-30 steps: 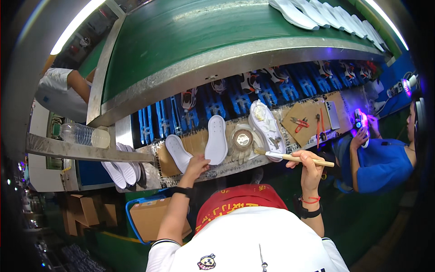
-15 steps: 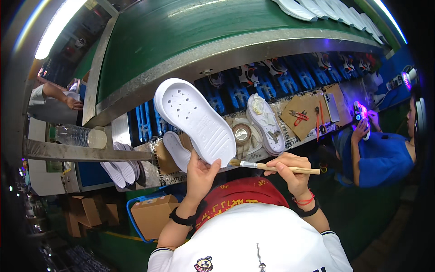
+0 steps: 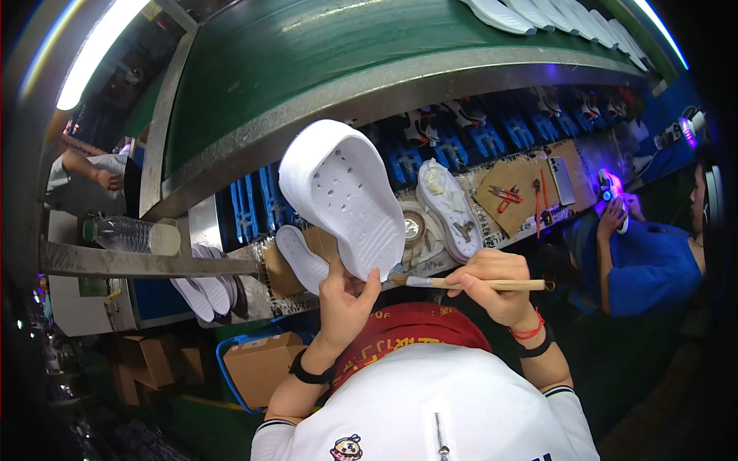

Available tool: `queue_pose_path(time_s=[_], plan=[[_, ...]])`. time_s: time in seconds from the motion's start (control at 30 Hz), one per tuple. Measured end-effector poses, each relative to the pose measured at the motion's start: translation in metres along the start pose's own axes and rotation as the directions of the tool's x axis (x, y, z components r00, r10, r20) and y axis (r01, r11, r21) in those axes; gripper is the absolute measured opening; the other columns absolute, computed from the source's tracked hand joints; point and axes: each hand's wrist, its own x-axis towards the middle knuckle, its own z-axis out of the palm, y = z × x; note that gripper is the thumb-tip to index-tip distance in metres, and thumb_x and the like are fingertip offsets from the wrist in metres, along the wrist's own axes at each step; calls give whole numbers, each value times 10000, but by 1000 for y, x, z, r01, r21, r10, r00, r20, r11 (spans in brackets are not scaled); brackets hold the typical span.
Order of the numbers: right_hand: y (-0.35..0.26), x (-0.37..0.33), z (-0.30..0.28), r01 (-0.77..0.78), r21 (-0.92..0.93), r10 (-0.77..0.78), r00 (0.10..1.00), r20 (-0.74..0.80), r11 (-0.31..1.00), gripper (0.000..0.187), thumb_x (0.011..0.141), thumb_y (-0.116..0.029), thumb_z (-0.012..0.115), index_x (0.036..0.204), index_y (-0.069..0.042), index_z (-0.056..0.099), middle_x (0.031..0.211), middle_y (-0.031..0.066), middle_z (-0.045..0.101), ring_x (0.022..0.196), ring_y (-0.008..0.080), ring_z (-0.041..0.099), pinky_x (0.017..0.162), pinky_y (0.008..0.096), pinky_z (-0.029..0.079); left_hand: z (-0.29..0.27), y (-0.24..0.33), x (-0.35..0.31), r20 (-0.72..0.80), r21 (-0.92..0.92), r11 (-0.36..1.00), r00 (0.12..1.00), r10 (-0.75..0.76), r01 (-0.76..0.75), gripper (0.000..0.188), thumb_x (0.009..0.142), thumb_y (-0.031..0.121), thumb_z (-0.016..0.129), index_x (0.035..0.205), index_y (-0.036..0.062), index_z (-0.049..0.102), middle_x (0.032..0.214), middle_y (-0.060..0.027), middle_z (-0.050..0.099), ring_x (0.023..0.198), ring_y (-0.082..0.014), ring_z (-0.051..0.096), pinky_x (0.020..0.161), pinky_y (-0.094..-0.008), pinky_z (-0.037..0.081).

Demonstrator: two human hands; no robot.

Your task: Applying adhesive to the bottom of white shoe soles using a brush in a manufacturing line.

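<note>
A white foam shoe sole (image 3: 350, 196) with holes in its forefoot is tilted up in front of me. My left hand (image 3: 346, 296) grips its heel end, thumb on the near edge. In my right hand (image 3: 492, 284) is a paintbrush (image 3: 492, 284) with a pale wooden handle, its bristles against or very near the heel rim. Behind the brush, on the bench, another white sole (image 3: 450, 211) holds crumpled tissue and a dark scrap. A roll of brown tape (image 3: 413, 227) sits beside it, partly hidden by the raised sole. One more white sole (image 3: 300, 257) lies left of my left hand.
Red-handled cutters (image 3: 506, 197) lie on cardboard (image 3: 503, 184), near a phone (image 3: 562, 180). Beyond runs a green conveyor (image 3: 307, 69) with a metal edge, white soles (image 3: 553, 15) at its far right. A bottle (image 3: 131, 233) and stacked soles (image 3: 201, 296) are left. A co-worker in blue (image 3: 653, 261) handles a lit shoe.
The sole in my left hand has tilted, its toe moving right and up so more of its outer side wall shows. The brush stays at the heel; my right hand has shifted slightly.
</note>
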Motion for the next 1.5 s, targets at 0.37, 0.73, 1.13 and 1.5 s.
queue_pose_path(time_s=[0.37,0.73,1.13,1.5], plan=[[-4,7,-9,-34,2,34,999,-12,999,132,768,-21,559,751,22,683,624,85,665,505,160,571,518,274,432,3,0,1,18,-1,1000,1000,16,-16,351,831,14,596,1133,-97,453,930,-176,652,816,-180,654,711,-273,539],[-7,8,-10,73,-138,-62,995,80,988,135,761,-29,558,734,12,683,610,73,661,490,154,571,515,270,428,4,2,-2,50,10,1000,998,22,-23,369,829,-1,585,1149,-103,431,932,-182,645,824,-187,656,727,-279,539],[-20,-5,-38,44,-94,-59,986,-157,995,131,757,-23,556,755,10,683,643,67,671,541,155,594,543,271,450,20,7,15,136,-21,999,989,49,-47,477,814,-2,594,1234,-63,376,1016,-162,611,857,-174,635,719,-266,535],[-35,-53,-77,-50,178,172,598,-783,983,261,792,-93,482,719,104,637,647,153,620,515,236,624,524,306,522,129,114,276,453,-678,695,880,139,240,412,870,100,595,1127,-158,402,1097,-234,558,898,-321,638,845,-373,545]])
